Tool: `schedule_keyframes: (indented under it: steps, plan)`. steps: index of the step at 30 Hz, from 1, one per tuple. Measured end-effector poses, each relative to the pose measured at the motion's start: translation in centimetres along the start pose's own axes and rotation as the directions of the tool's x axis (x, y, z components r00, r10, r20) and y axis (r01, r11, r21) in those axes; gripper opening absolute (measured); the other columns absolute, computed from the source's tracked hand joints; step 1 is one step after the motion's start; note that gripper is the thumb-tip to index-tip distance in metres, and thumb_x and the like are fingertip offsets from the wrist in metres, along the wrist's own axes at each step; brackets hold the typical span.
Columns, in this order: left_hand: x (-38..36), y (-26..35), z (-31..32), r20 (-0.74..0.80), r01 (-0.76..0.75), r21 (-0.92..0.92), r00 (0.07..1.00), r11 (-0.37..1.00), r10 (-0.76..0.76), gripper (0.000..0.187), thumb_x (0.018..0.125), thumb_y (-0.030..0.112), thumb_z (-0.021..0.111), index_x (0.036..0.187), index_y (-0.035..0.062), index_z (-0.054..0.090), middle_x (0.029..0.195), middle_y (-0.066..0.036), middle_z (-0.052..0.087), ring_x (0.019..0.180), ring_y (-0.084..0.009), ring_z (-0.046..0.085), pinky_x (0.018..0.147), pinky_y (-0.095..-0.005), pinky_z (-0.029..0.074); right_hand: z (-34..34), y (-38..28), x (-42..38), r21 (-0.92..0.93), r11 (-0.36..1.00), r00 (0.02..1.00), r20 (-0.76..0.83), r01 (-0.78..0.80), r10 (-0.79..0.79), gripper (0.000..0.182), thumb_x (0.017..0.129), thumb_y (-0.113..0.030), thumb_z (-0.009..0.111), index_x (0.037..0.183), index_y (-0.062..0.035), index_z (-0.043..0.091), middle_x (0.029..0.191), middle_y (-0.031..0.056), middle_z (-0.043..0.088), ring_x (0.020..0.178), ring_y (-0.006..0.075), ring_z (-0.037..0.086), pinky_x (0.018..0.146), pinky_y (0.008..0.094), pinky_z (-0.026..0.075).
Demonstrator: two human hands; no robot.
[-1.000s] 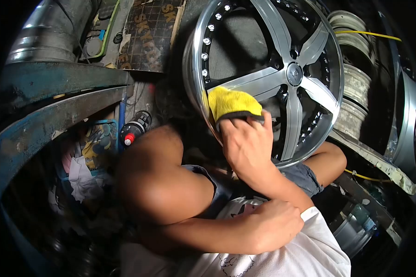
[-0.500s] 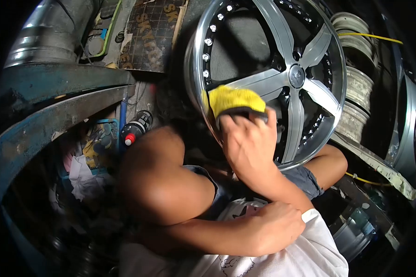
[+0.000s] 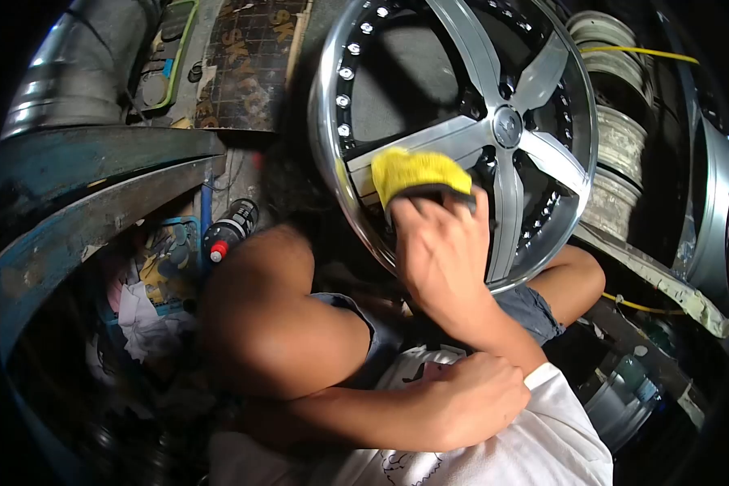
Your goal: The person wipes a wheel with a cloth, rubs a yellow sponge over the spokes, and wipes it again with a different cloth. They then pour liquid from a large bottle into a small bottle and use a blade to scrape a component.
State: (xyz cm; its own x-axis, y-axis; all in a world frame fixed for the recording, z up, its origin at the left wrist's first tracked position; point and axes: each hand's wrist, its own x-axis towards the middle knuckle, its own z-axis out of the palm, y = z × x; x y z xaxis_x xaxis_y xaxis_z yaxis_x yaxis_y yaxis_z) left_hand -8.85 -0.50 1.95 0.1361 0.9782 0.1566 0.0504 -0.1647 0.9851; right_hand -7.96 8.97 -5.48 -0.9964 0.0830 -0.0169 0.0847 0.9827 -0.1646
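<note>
A large alloy wheel (image 3: 506, 211) with silver spokes, black inner parts and a polished rim stands tilted before my crossed legs. My right hand (image 3: 441, 243) is closed on a yellow microfiber cloth (image 3: 421, 172) with a dark edge, which lies against the lower-left spoke (image 3: 429, 142). The fingertips are hidden by the cloth and the hand. Across my body, my left hand (image 3: 482, 397) is curled around my right arm near the white sleeve, its fingertips partly out of sight.
A black bottle with a red cap (image 3: 231, 231) lies left of my knee, beside a blue basket (image 3: 188, 223) of odds and ends. A blue metal beam (image 3: 97, 162) juts in from the left. Several worn rims (image 3: 616, 150) are stacked at right, near a yellow hose (image 3: 644, 53).
The cloth has slid along the spoke a little toward the wheel's hub. The whole view has shifted slightly. My left hand keeps its place on my right arm.
</note>
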Motion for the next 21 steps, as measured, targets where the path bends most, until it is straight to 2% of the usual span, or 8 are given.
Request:
schedule_keyframes:
  steps: [4,8,10,11,14,17,21]
  plan:
    - [0.8,-0.6,2.5,0.089,0.044,0.024,0.995,0.999,-0.046,0.015,0.076,0.01,0.069,0.071,-0.0035,0.073,0.07,-0.025,0.07,0.068,-0.0376,0.074,0.061,-0.0462,0.059,1.3,0.6,-0.5,-0.06,0.998,1.0,-0.023,0.005,-0.007,0.013,0.087,-0.012,0.059,0.094,-0.0116,0.07,0.076,0.0074,0.065,0.08,0.0282,0.065,0.094,0.0447,0.042]
    - [1.3,-1.2,3.2,0.089,0.051,0.015,0.995,0.999,-0.052,0.015,0.076,0.01,0.069,0.07,-0.0039,0.073,0.069,-0.026,0.069,0.067,-0.0382,0.074,0.06,-0.0468,0.059,-0.2,0.8,0.3,-0.022,0.999,0.999,0.004,-0.038,0.038,0.012,0.088,-0.012,0.059,0.092,-0.012,0.07,0.078,0.0071,0.067,0.079,0.0285,0.065,0.094,0.0464,0.042]
    - [1.4,-1.1,2.7,0.097,0.036,-0.01,0.995,0.999,-0.035,0.015,0.075,0.01,0.069,0.07,-0.004,0.073,0.068,-0.026,0.069,0.066,-0.0383,0.074,0.06,-0.0468,0.059,1.3,1.3,0.6,-0.048,0.998,0.999,-0.038,-0.031,0.03,0.012,0.088,-0.011,0.059,0.092,-0.0117,0.07,0.077,0.0062,0.067,0.079,0.029,0.065,0.094,0.0464,0.042]
    - [1.2,-1.1,2.3,0.096,0.032,-0.021,0.995,0.999,-0.03,0.015,0.075,0.01,0.069,0.07,-0.0041,0.073,0.068,-0.027,0.069,0.066,-0.0384,0.074,0.06,-0.0468,0.058,1.4,1.2,-0.3,-0.086,0.996,0.999,0.028,-0.013,0.015,0.013,0.087,-0.011,0.059,0.094,-0.0116,0.071,0.077,0.0058,0.067,0.079,0.0286,0.065,0.095,0.0462,0.042]
    - [0.7,-0.8,1.2,0.004,0.002,-0.009,1.0,1.0,-0.002,0.015,0.074,0.009,0.068,0.068,-0.0046,0.072,0.066,-0.027,0.068,0.064,-0.0386,0.073,0.058,-0.0467,0.058,0.4,1.1,-0.7,-0.006,1.0,0.998,-0.065,0.006,-0.007,0.012,0.085,-0.012,0.059,0.093,-0.0118,0.069,0.076,0.0054,0.066,0.076,0.0267,0.065,0.095,0.0446,0.042]
    - [0.9,-0.3,1.1,0.053,0.004,0.001,0.999,1.0,-0.004,0.015,0.074,0.008,0.068,0.068,-0.0049,0.072,0.067,-0.027,0.068,0.065,-0.039,0.073,0.058,-0.0469,0.058,0.7,1.5,1.4,-0.01,0.999,0.999,-0.017,-0.037,0.037,0.01,0.085,-0.012,0.059,0.089,-0.0116,0.068,0.075,0.0057,0.066,0.076,0.0264,0.065,0.095,0.0439,0.042]
    - [1.3,0.0,-0.4,0.124,0.051,0.032,0.991,0.998,-0.054,0.015,0.074,0.008,0.067,0.069,-0.0051,0.071,0.069,-0.028,0.068,0.066,-0.0398,0.074,0.059,-0.0476,0.058,1.5,1.8,-0.3,-0.052,0.999,0.995,-0.098,-0.016,0.011,0.011,0.084,-0.011,0.06,0.088,-0.0115,0.07,0.069,0.0057,0.064,0.076,0.0274,0.065,0.096,0.0448,0.043]
